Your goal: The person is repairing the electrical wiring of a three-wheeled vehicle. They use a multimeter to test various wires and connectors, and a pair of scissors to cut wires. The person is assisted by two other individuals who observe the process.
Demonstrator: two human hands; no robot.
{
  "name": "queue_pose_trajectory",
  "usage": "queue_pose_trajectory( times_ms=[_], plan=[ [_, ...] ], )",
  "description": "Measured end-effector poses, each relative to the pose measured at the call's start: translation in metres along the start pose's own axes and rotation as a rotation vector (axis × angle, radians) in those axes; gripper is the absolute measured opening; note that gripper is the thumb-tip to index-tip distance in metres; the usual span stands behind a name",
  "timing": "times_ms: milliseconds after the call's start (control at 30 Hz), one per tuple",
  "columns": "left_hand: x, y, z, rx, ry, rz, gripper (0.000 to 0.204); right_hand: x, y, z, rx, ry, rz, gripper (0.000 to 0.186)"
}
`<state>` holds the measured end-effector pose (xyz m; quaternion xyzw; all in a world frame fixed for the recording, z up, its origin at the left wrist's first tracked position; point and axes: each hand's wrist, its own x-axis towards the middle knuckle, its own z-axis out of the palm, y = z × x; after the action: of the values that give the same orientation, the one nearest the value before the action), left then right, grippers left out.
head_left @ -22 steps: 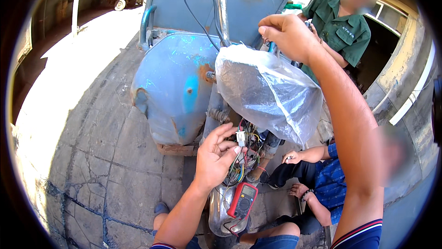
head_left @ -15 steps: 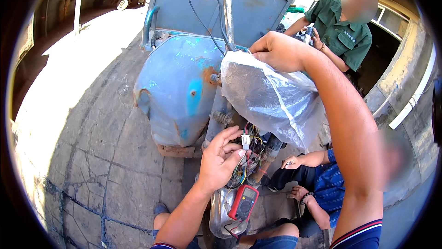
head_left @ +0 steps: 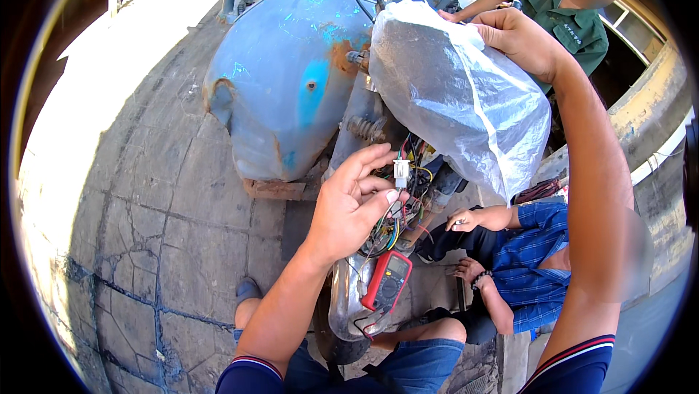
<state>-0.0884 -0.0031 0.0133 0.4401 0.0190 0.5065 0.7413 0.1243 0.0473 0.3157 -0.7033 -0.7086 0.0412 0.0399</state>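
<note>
My left hand (head_left: 349, 208) is closed around a white plastic wire connector (head_left: 401, 173), held between thumb and fingers above a tangle of coloured wires (head_left: 393, 232). My right hand (head_left: 518, 43) is raised at the upper right, its fingers closed on the edge of a translucent plastic bag (head_left: 459, 95). The bag covers the front end of a blue three-wheeled vehicle and hangs over the wires. Below the wires, a red and grey multimeter (head_left: 388, 281) rests on a shiny metal fender (head_left: 342, 303), its leads trailing off.
A worn blue metal front panel (head_left: 284, 81) with rust stands left of the wires. One person in a blue checked shirt (head_left: 528, 266) sits low at the right. Another in a green shirt (head_left: 553, 19) stands behind the bag. Cracked paving (head_left: 160, 226) lies at the left.
My right hand has moved right with the bag edge, drawing the bag away from the handlebar. The view has tilted down, so the handlebar grip is out of sight. My left hand keeps the connector.
</note>
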Motion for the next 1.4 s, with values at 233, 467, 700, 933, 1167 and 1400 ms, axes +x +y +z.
queue_pose_trajectory(
  times_ms=[233, 467, 700, 933, 1167, 1400],
  plan=[
    [-0.001, 0.003, -0.001, 0.012, 0.017, -0.021, 0.061, 0.000, -0.015, 0.000, -0.092, 0.028, 0.000, 0.042],
    [-0.001, 0.004, -0.001, -0.002, 0.006, -0.047, 0.060, -0.001, -0.020, 0.007, -0.173, 0.095, 0.001, 0.035],
    [-0.001, -0.001, -0.001, -0.022, -0.002, -0.035, 0.060, -0.001, -0.006, 0.008, -0.024, 0.056, -0.120, 0.035],
    [-0.004, -0.001, -0.006, 0.024, -0.017, -0.002, 0.060, -0.013, -0.005, 0.005, 0.251, -0.020, -0.091, 0.034],
    [-0.001, 0.004, -0.003, 0.034, -0.035, -0.020, 0.059, 0.001, 0.007, 0.000, 0.133, 0.027, -0.056, 0.042],
    [0.000, 0.002, -0.003, 0.054, -0.048, -0.002, 0.060, -0.006, -0.022, 0.005, 0.032, 0.177, 0.012, 0.041]
  ],
)
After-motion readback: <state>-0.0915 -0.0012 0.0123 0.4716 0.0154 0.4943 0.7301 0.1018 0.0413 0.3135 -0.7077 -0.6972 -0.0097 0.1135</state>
